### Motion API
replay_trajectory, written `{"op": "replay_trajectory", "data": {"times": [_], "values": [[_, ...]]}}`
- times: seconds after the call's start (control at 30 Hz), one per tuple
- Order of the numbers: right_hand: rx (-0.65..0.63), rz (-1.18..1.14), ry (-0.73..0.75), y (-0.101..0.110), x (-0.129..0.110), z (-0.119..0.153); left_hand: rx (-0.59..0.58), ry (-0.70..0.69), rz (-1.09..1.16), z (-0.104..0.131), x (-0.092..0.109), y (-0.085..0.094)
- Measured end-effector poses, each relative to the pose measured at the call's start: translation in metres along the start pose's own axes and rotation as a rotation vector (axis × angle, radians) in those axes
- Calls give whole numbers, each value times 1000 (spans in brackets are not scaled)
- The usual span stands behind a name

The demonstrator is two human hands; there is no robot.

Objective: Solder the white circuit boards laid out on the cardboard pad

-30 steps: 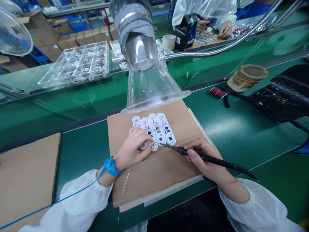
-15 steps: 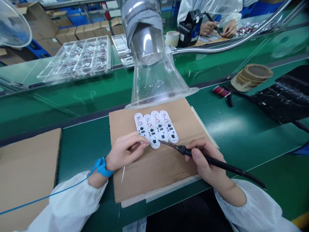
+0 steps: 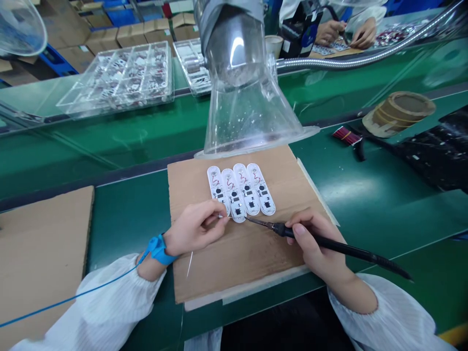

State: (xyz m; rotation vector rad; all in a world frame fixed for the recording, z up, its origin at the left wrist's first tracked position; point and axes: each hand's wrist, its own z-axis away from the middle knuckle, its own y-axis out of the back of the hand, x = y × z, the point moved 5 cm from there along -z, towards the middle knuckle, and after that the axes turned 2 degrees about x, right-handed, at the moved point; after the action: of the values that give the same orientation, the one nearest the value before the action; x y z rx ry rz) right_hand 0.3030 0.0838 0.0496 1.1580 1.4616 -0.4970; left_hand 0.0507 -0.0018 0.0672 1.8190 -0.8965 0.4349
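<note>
Several white oval circuit boards [image 3: 250,189] lie side by side on a cardboard sheet [image 3: 234,258]. My left hand [image 3: 199,226], with a blue strap at the wrist, pinches a thin solder wire [image 3: 189,264]; one end reaches the lower end of the second board from the left, and the other hangs below the hand. My fingers partly cover the leftmost board. In my right hand [image 3: 316,241] is a black soldering iron [image 3: 329,245], held like a pen, its tip at the lower right edge of that second board.
A clear fume hood [image 3: 252,117] hangs just behind the boards. Parts trays [image 3: 127,75] stand at the back left. To the right are a brown tape roll [image 3: 400,114] and a red wire bundle [image 3: 346,136]. Another person's hands [image 3: 347,34] work at the back. Cardboard [image 3: 44,258] lies left.
The view has shifted slightly. The iron's tip has moved from beside the chip down to the board's lower end, and the solder wire now reaches there too.
</note>
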Motion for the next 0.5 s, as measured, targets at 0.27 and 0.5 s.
{"op": "replay_trajectory", "data": {"times": [0.27,0.5], "values": [[-11,26,-2,-1,-1,-2,-18,-7,-19,-1,-1,-3],[18,-18,-3,-1,-1,-2,-12,-10,-10,0,-1,-2]]}}
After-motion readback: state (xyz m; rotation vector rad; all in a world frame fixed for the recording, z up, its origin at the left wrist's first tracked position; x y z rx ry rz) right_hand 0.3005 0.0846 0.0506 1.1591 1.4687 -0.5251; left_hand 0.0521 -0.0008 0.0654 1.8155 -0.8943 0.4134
